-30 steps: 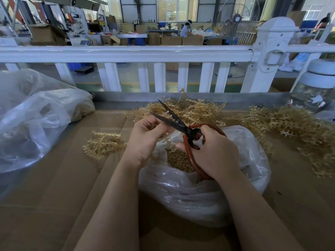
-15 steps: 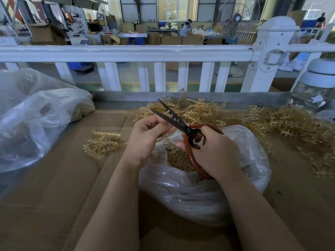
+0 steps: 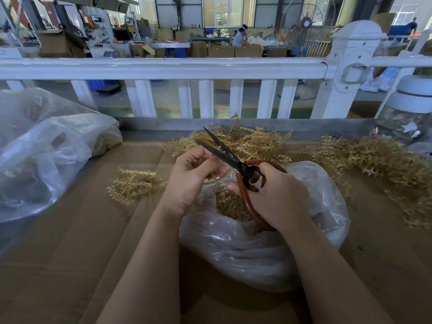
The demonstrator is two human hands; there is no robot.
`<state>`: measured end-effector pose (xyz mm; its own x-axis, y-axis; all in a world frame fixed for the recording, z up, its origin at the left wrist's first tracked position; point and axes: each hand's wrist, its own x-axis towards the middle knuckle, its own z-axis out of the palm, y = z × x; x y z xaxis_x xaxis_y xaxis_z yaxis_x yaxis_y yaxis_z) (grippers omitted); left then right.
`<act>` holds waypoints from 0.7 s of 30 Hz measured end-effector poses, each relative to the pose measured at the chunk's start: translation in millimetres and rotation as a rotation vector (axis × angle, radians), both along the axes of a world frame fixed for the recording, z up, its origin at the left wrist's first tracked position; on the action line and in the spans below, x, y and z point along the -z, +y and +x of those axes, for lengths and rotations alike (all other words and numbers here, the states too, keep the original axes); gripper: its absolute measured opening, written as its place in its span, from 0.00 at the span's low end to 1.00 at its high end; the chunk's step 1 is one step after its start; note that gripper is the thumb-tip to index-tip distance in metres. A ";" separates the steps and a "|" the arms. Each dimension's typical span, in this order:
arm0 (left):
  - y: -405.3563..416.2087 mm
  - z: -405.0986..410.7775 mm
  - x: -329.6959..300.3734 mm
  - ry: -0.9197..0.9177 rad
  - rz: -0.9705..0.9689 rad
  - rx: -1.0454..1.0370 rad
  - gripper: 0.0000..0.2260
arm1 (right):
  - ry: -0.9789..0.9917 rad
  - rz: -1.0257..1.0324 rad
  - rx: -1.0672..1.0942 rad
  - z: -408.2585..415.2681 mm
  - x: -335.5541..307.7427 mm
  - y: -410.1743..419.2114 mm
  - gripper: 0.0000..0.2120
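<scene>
Hands close together above the tabletop (image 3: 70, 253): the left hand (image 3: 190, 183) pinches a pale plastic sprig (image 3: 214, 180), and the right hand (image 3: 280, 199) grips red-handled scissors (image 3: 233, 160) with the blades parted. An open clear bag (image 3: 257, 249) lies beneath; a cut made off to its side would likely scatter trimmings over the cardboard. The left fingertips (image 3: 201, 157) sit just beside the lower blade, so a hasty snip could nick them. The thin sprig may also slip.

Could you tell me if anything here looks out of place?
Nothing is spilled or damaged. The left hand pinches a sprue at the scissors the right hand holds above the bag; one small clump lies apart from the heaps.
</scene>
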<state>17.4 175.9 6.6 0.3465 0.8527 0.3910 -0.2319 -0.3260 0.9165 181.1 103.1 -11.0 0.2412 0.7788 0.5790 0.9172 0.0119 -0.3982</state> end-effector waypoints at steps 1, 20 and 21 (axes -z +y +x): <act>0.2 0.2 0.1 0.001 0.006 0.002 0.04 | -0.001 0.002 -0.001 -0.1 -0.1 0.1 0.35; -1.9 1.6 -1.6 -0.004 0.018 0.036 0.05 | 0.035 -0.012 -0.026 3.1 4.7 1.7 0.29; -2.1 1.6 -2.0 -0.003 0.021 0.034 0.05 | 0.036 -0.008 -0.026 3.2 4.7 1.5 0.28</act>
<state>19.0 173.8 8.6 0.3742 0.8321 0.4094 -0.2457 -0.3368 0.9090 184.3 104.6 -15.6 0.2417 0.7898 0.5637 0.9018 0.0317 -0.4310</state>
